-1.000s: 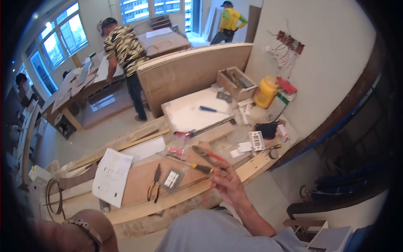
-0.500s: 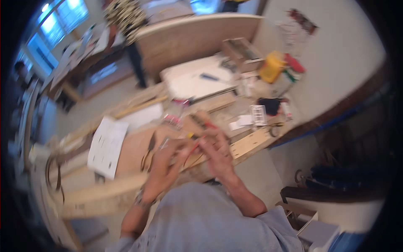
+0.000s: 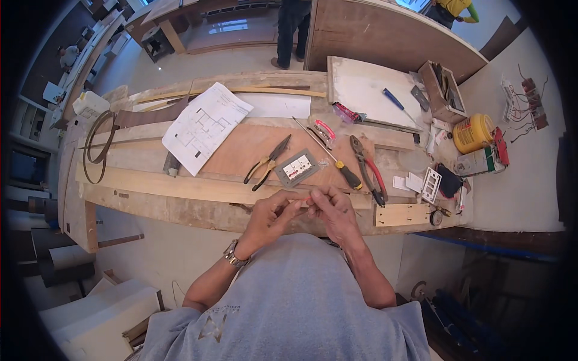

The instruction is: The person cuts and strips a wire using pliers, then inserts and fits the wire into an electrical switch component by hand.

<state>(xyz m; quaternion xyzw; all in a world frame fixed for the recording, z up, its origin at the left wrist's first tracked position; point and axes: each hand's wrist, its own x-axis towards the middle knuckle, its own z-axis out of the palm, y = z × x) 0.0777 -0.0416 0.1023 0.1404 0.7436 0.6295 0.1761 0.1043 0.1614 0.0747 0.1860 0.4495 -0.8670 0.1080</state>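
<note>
Head view | bare left hand [image 3: 273,215] has joined bare right hand [image 3: 338,218] | hands together, pinching a small red plastic-looking piece [image 3: 309,201] | piece on the near side of the grey-framed rectangular socket plate [image 3: 297,168] | apparently two-handed work now

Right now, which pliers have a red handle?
The red-handled pliers, right of the yellow screwdriver. The other pliers, left of the grey-framed plate, have yellowish and black handles.

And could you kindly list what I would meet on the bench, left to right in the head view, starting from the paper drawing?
Paper drawing, long-nose pliers, grey-framed socket plate, red-handled pliers, white frame, yellow container.
</note>
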